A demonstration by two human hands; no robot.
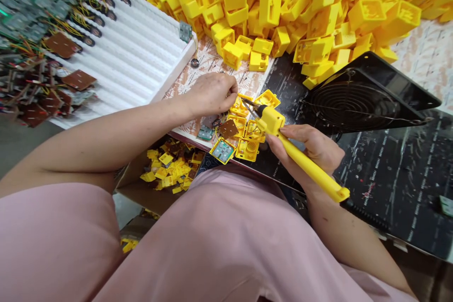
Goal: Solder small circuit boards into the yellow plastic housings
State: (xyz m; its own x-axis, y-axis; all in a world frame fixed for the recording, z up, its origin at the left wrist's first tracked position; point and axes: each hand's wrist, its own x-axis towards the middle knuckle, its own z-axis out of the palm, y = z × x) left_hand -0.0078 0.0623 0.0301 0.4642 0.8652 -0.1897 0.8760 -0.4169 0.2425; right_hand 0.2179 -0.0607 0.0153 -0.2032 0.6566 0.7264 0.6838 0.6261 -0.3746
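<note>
My right hand [314,148] is closed round the handle of a yellow soldering gun [307,164]. The gun's dark nose and thin metal tip point left, over a group of small open yellow plastic housings [248,148]. Just left of that tip, the fingers of my left hand [214,94] are pinched together at the upper housing; what lies between them is hidden. One housing nearest me holds a green circuit board [222,150]. A brown board [229,129] rests against the housings, with wires and another green board [205,132] beside it.
Yellow housings [269,9] are heaped along the back. A black fan [354,99] stands at right on the black mat [399,170]. To the left, a ridged white foam tray [130,56] carries wired speakers and boards. Below the table edge, a cardboard box [138,181] holds yellow parts.
</note>
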